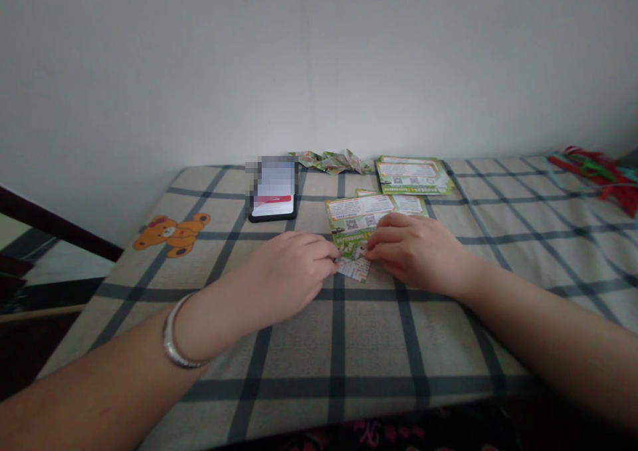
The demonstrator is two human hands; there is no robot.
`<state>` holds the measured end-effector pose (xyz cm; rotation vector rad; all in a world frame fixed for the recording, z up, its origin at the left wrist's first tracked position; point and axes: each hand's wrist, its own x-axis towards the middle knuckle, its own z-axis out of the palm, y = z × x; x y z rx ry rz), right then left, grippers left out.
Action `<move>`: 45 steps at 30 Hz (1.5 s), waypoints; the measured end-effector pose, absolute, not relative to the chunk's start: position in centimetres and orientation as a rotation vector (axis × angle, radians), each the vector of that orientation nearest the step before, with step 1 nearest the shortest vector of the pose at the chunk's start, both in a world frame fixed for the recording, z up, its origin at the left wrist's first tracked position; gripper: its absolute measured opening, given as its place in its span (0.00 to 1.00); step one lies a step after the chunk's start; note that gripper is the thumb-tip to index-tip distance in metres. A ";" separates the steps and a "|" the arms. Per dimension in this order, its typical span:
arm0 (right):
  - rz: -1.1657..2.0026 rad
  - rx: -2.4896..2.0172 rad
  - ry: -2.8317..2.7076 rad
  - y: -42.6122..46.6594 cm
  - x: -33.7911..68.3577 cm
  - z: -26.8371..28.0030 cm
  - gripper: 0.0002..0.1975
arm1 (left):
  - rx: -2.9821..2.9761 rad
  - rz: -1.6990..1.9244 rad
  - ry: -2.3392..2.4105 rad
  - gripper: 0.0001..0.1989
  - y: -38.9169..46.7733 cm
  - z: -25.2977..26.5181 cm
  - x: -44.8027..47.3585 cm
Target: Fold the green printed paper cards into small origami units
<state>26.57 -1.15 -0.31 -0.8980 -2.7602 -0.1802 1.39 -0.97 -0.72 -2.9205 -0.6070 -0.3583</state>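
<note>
My left hand [294, 268], with a silver bangle on its wrist, pinches the left edge of a small folded piece of printed paper [355, 269]. From the other side my right hand [416, 252] closes its fingertips on the right edge of the same paper. The paper lies low over the tablecloth, at the near edge of a green and white printed leaflet [349, 222]. Where the leaflet ends and the folded paper begins is hard to make out. Part of another leaflet [409, 204] shows behind it, partly covered by my right hand.
A phone [273, 205] lies behind my left hand. Crumpled or folded printed paper [331, 161] sits against the wall, beside a stack of leaflets [411, 174]. Red and green items [601, 175] lie far right. A checked cloth [279, 364] with a bear picture [172, 234] covers the table.
</note>
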 end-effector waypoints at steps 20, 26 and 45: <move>0.346 -0.863 -2.578 1.0 28.6 -1.5 0.14 | -3.061 -0.376 -0.728 0.15 -0.6 -0.4 1.1; 0.319 -0.846 -2.594 0.9 28.3 -1.4 0.15 | -3.054 -0.429 -0.711 0.15 -0.5 -0.9 1.1; 0.160 -0.860 -2.564 0.3 27.5 -1.5 0.11 | -3.051 -0.585 -0.818 0.08 -0.1 -2.2 1.6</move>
